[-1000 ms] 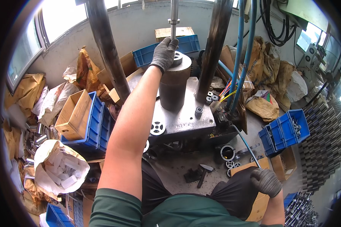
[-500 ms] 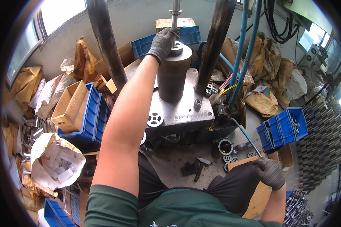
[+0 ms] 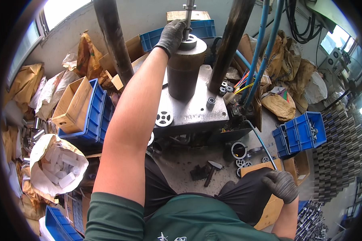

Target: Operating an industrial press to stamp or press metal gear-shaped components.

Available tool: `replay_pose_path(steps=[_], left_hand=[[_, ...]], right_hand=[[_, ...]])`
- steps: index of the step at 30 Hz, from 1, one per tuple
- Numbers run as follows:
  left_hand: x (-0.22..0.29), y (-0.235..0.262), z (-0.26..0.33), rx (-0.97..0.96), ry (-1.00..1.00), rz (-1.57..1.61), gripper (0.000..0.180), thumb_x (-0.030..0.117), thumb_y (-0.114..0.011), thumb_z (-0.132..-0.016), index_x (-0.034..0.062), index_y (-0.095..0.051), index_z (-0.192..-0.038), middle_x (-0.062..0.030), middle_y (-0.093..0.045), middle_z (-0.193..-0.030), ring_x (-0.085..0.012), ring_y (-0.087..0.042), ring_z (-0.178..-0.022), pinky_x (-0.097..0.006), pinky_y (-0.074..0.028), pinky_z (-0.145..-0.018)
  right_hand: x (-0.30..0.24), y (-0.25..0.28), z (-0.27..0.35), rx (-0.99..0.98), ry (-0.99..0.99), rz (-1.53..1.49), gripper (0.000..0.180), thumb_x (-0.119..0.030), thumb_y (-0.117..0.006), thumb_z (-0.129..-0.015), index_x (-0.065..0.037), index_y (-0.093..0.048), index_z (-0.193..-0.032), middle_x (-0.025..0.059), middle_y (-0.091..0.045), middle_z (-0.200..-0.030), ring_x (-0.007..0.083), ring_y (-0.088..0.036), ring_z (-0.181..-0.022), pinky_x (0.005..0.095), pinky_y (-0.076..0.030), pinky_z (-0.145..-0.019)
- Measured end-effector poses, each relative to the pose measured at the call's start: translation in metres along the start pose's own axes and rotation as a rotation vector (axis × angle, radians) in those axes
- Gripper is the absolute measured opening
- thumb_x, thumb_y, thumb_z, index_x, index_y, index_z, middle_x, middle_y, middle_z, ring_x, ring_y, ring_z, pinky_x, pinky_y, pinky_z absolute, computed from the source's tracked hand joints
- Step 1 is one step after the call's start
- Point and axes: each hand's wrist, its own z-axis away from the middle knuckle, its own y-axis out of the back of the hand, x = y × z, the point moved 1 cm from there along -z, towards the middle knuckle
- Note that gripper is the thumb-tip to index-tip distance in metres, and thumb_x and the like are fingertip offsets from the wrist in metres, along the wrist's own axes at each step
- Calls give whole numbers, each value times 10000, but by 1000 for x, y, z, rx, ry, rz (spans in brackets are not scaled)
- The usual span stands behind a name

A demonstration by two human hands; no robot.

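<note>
My left hand (image 3: pixel 172 37), in a dark grey glove, is closed around an upright steel shaft (image 3: pixel 188 23). The shaft's lower end meets a spoked metal wheel (image 3: pixel 190 41), which sits on a thick steel cylinder (image 3: pixel 182 76). A collar (image 3: pixel 189 7) rings the shaft above my fingers. This cylinder stands on a metal machine table (image 3: pixel 193 110), between two dark columns. Low on the right, my gloved right hand (image 3: pixel 283 186) is wrapped round the end of a blue lever (image 3: pixel 262 143). A loose spoked wheel (image 3: pixel 163 118) lies at the table's near left corner.
Small bearings (image 3: pixel 211 102) sit on the table's right side. A hammer (image 3: pixel 212 172) and several spoked wheels lie on the floor below. Blue crates (image 3: pixel 299 134) stand right, others (image 3: pixel 91 116) left, near a sack of white pieces (image 3: pixel 60 168). Blue hoses (image 3: pixel 261 52) rise beside the right column.
The whole view has shifted slightly, so the machine sits higher in it. My right hand and the lever's end have come a little nearer my body. My left hand keeps hold of the shaft.
</note>
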Motion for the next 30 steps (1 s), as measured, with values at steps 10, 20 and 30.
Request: replay_pose_path(steps=[10,20,30], left_hand=[[3,-3,4,29,-103,-86,362,255,-472,-1030,27,-748,-1084,-119,-774,-996,-199,-714,-855,-329,-580,-828],[-6,1,-4,43,-283,-452,196,81,-588,-1000,74,-775,-1059,-131,-781,-1065,-276,-757,-960,-368,-603,-870],[-17,4,-15,-4,-194,-493,282,177,-518,-1042,50,-770,-1055,-97,-764,-984,-185,-722,-909,-312,-566,-881]], right_hand=[[-2,2,0,6,56,83,367,-383,-744,-921,-42,-808,-1042,187,-763,-944,392,-749,-888,476,-592,-803],[10,25,-11,212,157,55,291,-219,-684,-926,-56,-785,-1144,184,-771,-1063,398,-746,-950,477,-599,-861],[9,31,-13,100,101,-9,298,-173,-666,-945,-25,-770,-1181,217,-766,-1105,418,-741,-991,486,-590,-911]])
